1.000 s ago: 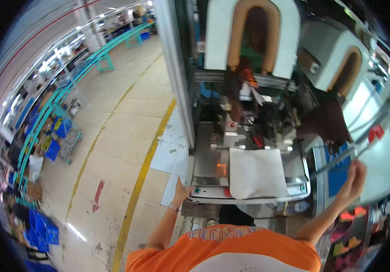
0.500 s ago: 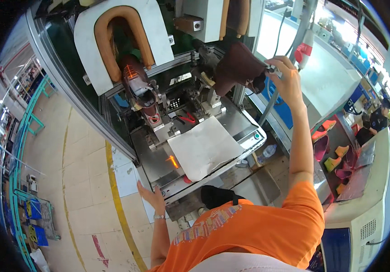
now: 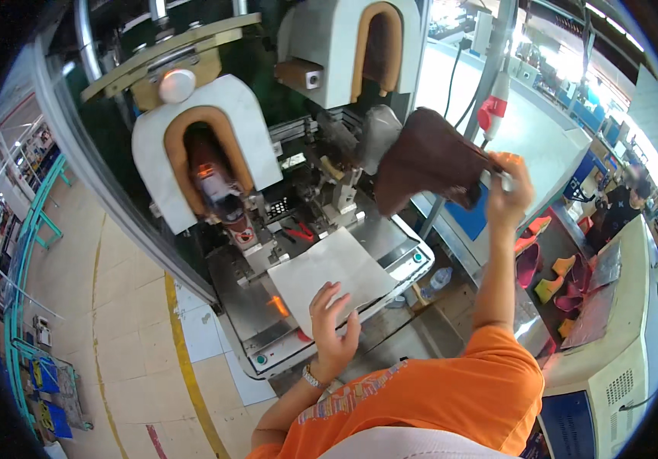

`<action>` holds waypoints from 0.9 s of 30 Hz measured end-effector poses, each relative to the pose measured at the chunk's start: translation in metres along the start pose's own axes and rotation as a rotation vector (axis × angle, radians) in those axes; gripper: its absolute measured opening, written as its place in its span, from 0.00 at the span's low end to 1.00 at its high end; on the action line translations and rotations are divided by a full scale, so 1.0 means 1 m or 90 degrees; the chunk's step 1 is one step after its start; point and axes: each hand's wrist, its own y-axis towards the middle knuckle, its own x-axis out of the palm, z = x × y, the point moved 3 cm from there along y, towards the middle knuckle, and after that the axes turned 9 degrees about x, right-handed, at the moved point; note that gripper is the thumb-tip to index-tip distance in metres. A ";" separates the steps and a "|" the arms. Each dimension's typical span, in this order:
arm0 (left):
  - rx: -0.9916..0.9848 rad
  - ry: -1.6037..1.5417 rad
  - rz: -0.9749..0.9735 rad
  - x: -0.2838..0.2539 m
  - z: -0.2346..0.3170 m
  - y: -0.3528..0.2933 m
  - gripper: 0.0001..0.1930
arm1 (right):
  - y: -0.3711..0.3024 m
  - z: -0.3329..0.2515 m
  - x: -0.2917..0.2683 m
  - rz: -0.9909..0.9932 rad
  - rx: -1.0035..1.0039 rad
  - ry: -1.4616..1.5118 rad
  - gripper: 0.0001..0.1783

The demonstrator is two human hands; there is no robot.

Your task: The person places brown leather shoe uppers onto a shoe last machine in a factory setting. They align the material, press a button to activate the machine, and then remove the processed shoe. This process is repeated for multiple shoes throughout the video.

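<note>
Gripping a dark brown boot upper [image 3: 432, 164] by the edge nearest them, a worker in an orange T-shirt [image 3: 440, 382] stands at a two-station shoe-pressing machine [image 3: 249, 325]. The right hand [image 3: 511, 191] has its fingers closed on that edge, beside a small grey piece too blurred to name. The upper hangs in the air at the machine's right side, in front of a smooth grey form [image 3: 381, 134] that it partly hides.

The left hand [image 3: 335, 329], a banded bracelet [image 3: 312, 376] on its wrist, has hold of nothing; its fingers are parted and half curled, thumb apart, above the near part of a white sheet [image 3: 329, 268] that lies on the machine's metal bed. Whether the fingertips touch the sheet cannot be told.

At the left station, a white press head with a tan U-shaped pad [image 3: 174, 164] surrounds a brown boot [image 3: 210, 157] on three sides, orange light lines crossing the leather. A second press head [image 3: 310, 57] stands to its right. Between the stations lies a red-handled tool [image 3: 300, 232], just beyond the sheet; a green button [image 3: 418, 257] sits at the bed's right front corner.

Beyond the right arm, pink, orange and yellow-green shoe-shaped pieces [image 3: 549, 288] rest on a rack near a co-worker in dark clothing [image 3: 618, 214].
</note>
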 end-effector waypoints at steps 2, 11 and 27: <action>0.054 -0.061 -0.039 0.030 0.014 0.014 0.19 | 0.009 -0.011 -0.033 -0.060 0.023 -0.055 0.16; -0.206 -0.539 -0.053 0.268 0.084 -0.005 0.46 | -0.019 0.015 -0.090 -0.511 -0.046 -0.184 0.18; -0.930 -0.939 -0.527 0.595 0.111 -0.103 0.30 | -0.209 0.306 -0.392 0.013 1.074 0.276 0.25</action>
